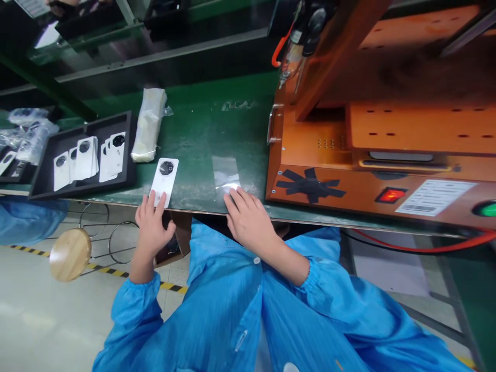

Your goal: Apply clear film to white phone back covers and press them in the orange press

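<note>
My left hand lies at the table's front edge with its fingers spread, the fingertips on the lower end of a white phone back cover. The cover has a round black camera area near its top and rests flat on the green table. To the right, my right hand reaches over the edge with fingers stretched out. Its fingertips touch the lower end of a clear plastic film lying flat on the table. Nothing is gripped in either hand.
A black tray with several white phone covers stands at left, beside a wrapped whitish bundle. At right is an orange machine with a lit red switch. A round wooden stool stands below at left. Bagged items lie far left.
</note>
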Demonstrator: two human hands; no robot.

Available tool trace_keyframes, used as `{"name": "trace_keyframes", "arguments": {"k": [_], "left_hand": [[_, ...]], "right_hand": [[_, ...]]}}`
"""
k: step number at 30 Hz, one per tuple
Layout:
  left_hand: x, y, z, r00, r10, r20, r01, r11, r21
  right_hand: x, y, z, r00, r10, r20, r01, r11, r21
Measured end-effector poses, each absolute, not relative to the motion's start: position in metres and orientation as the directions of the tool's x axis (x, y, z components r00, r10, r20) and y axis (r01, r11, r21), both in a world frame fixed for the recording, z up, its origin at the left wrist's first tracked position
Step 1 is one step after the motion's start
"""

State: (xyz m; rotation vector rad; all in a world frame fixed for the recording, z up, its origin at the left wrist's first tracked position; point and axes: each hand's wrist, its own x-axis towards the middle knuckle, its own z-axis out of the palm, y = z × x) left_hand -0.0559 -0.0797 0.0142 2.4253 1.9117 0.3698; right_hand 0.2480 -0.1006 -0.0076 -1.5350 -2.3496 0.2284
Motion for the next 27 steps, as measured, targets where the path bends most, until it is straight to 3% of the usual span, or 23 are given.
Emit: {"name": "trace_keyframes", "arguments": {"k": [4, 7, 9, 11, 12, 14, 16, 18, 20, 22, 24, 27], "left_hand": [[-0.077, -0.089, 0.009, 0.195, 0.953, 0.234, 0.963, -0.231, 0.139], [-0.064, -0.094, 0.010, 0.215, 0.907, 0.363, 0.955, -0.273, 0.117], [-0.050, -0.097, 0.017, 0.275, 0.851, 0.448, 0.934, -0.347, 0.084], [-0.034, -0.105, 0.028, 0.358, 0.760, 0.543, 0.891, -0.452, 0.045], [-0.027, -0.110, 0.035, 0.408, 0.701, 0.584, 0.857, -0.514, 0.018], [-0.015, -0.121, 0.049, 0.517, 0.579, 0.630, 0.769, -0.637, -0.046], [-0.007, -0.128, 0.063, 0.623, 0.491, 0.610, 0.673, -0.733, -0.098], [0.002, -0.125, 0.075, 0.711, 0.418, 0.566, 0.565, -0.818, -0.106], [0.021, -0.112, 0.086, 0.735, 0.363, 0.573, 0.459, -0.888, -0.026], [0.052, -0.091, 0.097, 0.693, 0.393, 0.605, 0.384, -0.911, 0.151], [0.094, -0.063, 0.106, 0.620, 0.542, 0.568, 0.377, -0.840, 0.390], [0.166, -0.022, 0.113, 0.593, 0.747, 0.300, 0.331, -0.566, 0.755]], "right_hand": [[0.256, -0.111, -0.007, -0.332, 0.899, 0.286, 0.844, 0.419, -0.336], [0.254, -0.114, -0.001, -0.300, 0.883, 0.360, 0.731, 0.455, -0.508], [0.247, -0.112, 0.005, -0.298, 0.917, 0.265, 0.555, 0.392, -0.734], [0.238, -0.107, 0.013, -0.342, 0.939, 0.040, 0.300, 0.150, -0.942], [0.234, -0.105, 0.017, -0.379, 0.923, -0.069, 0.164, -0.006, -0.986], [0.230, -0.102, 0.028, -0.427, 0.887, -0.173, -0.069, -0.223, -0.973], [0.235, -0.104, 0.040, -0.399, 0.904, -0.153, -0.219, -0.255, -0.942], [0.252, -0.113, 0.054, -0.335, 0.934, -0.123, -0.263, -0.218, -0.940], [0.280, -0.131, 0.067, -0.246, 0.960, -0.136, -0.192, -0.186, -0.963], [0.315, -0.155, 0.075, -0.116, 0.982, -0.146, -0.045, -0.152, -0.987], [0.352, -0.183, 0.078, 0.002, 0.992, -0.127, 0.090, -0.126, -0.988], [0.399, -0.221, 0.077, 0.142, 0.980, -0.141, 0.160, -0.164, -0.973]]}}
